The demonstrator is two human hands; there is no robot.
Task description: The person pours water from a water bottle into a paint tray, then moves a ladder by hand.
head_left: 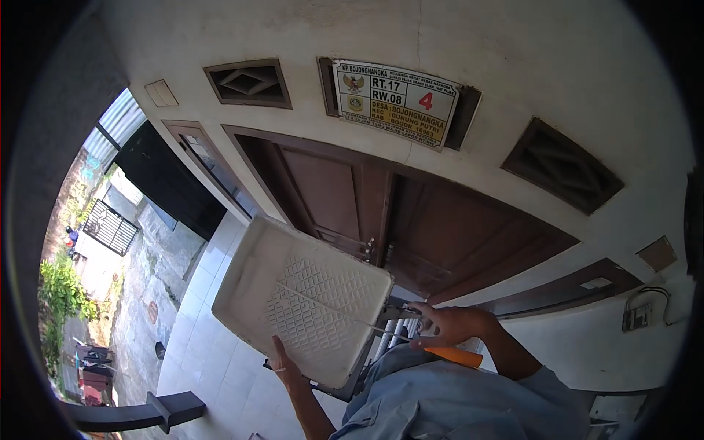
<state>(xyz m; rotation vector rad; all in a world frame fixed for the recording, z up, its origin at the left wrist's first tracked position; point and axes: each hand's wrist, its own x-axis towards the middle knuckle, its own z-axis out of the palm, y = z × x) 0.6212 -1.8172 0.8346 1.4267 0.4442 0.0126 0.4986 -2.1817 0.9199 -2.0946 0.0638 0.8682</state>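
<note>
A paint tray (pixel 246 293), coated in whitish paint and with a ribbed slope, is tilted in front of my body. My left hand (pixel 284 367) grips its near left edge, thumb over the rim and fingers underneath. Across the tray runs a thin metal rod (pixel 330 309) towards an orange handle (pixel 456 357), which looks like a paint roller's. My right hand (pixel 455 325) is curled beside the tray's right edge, just above that handle, at a dark metal piece (pixel 400 312). What its fingers close on is partly hidden.
Brown double doors (pixel 323 191) stand in a pale wall, under an address sign (pixel 396 103) and vent openings. White floor tiles (pixel 220 367) lie below. A dark curved bar (pixel 132 416) is at lower left. Beyond are a yard, a black gate (pixel 169 180) and plants.
</note>
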